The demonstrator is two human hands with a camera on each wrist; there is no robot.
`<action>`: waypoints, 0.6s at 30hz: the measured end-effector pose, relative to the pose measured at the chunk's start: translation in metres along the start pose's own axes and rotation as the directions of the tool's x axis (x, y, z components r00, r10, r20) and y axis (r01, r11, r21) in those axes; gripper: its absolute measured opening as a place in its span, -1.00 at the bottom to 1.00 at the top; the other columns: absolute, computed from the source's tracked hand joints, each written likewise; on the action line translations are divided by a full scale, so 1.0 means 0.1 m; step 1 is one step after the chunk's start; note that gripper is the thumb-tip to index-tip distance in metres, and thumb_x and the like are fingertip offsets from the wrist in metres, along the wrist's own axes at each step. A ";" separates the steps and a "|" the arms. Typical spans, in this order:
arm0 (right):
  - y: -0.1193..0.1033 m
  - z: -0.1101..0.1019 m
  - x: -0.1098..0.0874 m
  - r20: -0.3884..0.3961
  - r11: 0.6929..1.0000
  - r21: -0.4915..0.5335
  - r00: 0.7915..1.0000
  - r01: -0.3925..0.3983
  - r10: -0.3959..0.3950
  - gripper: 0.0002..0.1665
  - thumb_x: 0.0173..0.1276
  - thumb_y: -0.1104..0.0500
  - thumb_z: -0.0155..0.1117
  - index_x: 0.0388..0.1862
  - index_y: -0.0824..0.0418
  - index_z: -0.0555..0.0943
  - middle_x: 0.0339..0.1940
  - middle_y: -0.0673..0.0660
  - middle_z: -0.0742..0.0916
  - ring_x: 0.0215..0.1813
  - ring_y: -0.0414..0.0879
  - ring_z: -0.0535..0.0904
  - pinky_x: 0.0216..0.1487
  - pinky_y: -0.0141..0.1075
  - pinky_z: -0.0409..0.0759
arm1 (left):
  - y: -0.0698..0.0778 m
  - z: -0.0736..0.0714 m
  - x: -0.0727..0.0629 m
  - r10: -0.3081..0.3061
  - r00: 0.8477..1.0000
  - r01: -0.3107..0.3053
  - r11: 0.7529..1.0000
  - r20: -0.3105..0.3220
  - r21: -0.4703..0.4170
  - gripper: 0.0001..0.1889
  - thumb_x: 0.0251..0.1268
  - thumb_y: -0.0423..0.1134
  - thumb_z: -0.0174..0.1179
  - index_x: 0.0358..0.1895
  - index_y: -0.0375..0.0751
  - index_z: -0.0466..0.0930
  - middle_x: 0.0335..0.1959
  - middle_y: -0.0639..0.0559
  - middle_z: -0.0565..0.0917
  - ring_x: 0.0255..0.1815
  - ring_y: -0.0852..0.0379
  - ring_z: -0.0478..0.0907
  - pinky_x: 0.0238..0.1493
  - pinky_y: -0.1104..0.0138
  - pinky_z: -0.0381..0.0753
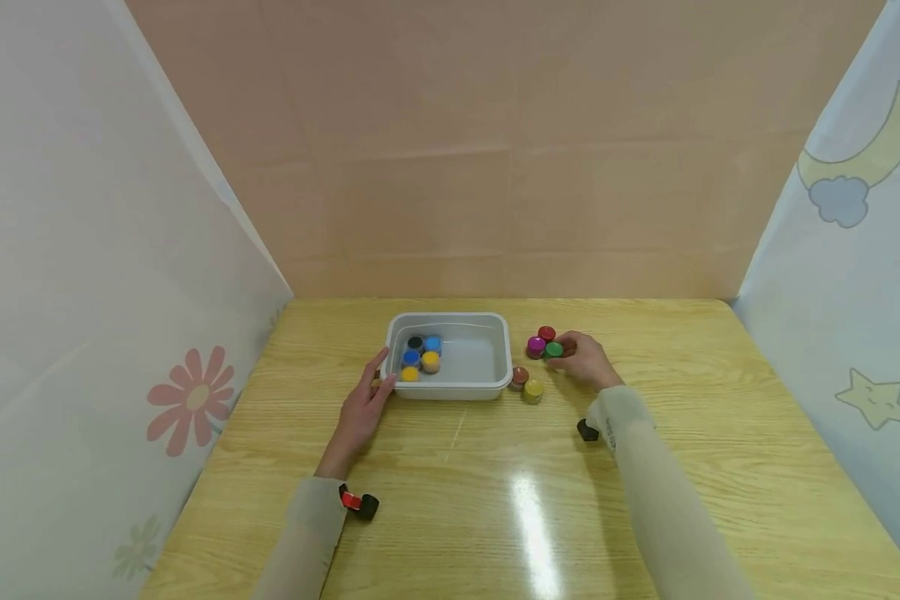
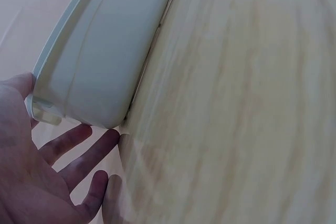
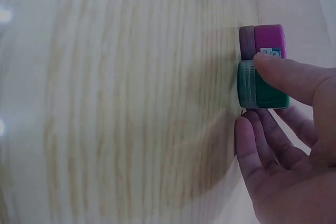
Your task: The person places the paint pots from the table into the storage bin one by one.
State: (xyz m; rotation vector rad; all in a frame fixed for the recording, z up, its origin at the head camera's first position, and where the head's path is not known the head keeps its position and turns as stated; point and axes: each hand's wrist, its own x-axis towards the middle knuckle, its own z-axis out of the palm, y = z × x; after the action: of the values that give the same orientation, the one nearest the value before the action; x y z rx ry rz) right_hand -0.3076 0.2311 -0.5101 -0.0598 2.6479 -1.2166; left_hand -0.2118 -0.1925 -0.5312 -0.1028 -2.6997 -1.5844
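My right hand [image 1: 583, 360] pinches a small green-lidded jar [image 3: 265, 90], thumb on one side and fingers on the other. Right against it stands a purple-lidded jar [image 3: 270, 40], and a red-lidded jar [image 1: 547, 332] is just behind. At the left end of a white plastic tray [image 1: 450, 391], my left hand [image 1: 362, 410] rests with thumb at the rim and spread fingers touching the outer wall. Inside the tray's left part sit several jars with black [image 1: 416, 342], blue [image 1: 411, 358] and yellow-orange lids [image 1: 431, 358].
Close to the tray's front right corner stand a brown-lidded jar [image 1: 520, 377] and a yellow-lidded jar [image 1: 533, 392]. The wood-grain table [image 1: 450, 483] meets a tan backdrop [image 1: 435, 200] behind, with printed white sheets [image 1: 105, 250] at both sides.
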 end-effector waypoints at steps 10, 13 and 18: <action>-0.04 -0.08 -0.10 -0.016 1.000 -0.024 1.000 0.005 -0.005 -0.49 0.47 0.11 0.38 0.28 0.31 0.52 0.21 0.34 0.62 0.24 0.25 0.56 0.19 0.03 0.61 | 0.01 0.01 -0.01 -0.001 1.000 0.001 1.000 -0.001 -0.006 -0.39 0.63 0.26 -0.10 0.64 0.48 0.03 0.45 -0.19 0.47 0.28 -0.25 0.62 0.37 -0.22 0.46; -0.07 -0.12 -0.13 -0.022 0.999 -0.021 0.999 0.032 -0.033 -0.51 0.49 0.09 0.35 0.28 0.28 0.52 0.24 0.32 0.62 0.23 0.23 0.57 0.11 -0.06 0.64 | 0.01 0.01 0.00 -0.002 1.000 0.002 1.000 -0.003 -0.001 -0.39 0.63 0.27 -0.11 0.64 0.49 0.03 0.44 -0.20 0.47 0.28 -0.25 0.62 0.36 -0.22 0.46; -0.19 -0.16 -0.18 -0.058 0.997 -0.005 0.995 0.080 -0.080 -0.50 0.51 0.05 0.34 0.30 0.27 0.52 0.21 0.30 0.63 0.18 0.18 0.58 0.02 -0.15 0.62 | 0.02 0.01 -0.01 -0.001 1.000 0.001 1.000 -0.002 -0.006 -0.38 0.63 0.27 -0.10 0.64 0.48 0.02 0.44 -0.20 0.46 0.29 -0.25 0.62 0.37 -0.21 0.46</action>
State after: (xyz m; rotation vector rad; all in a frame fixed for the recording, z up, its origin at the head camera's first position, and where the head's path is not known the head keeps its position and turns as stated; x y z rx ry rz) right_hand -0.2942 0.2327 -0.4821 -0.1337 2.7211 -1.2581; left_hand -0.2108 -0.1911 -0.5302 -0.0990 -2.6944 -1.5915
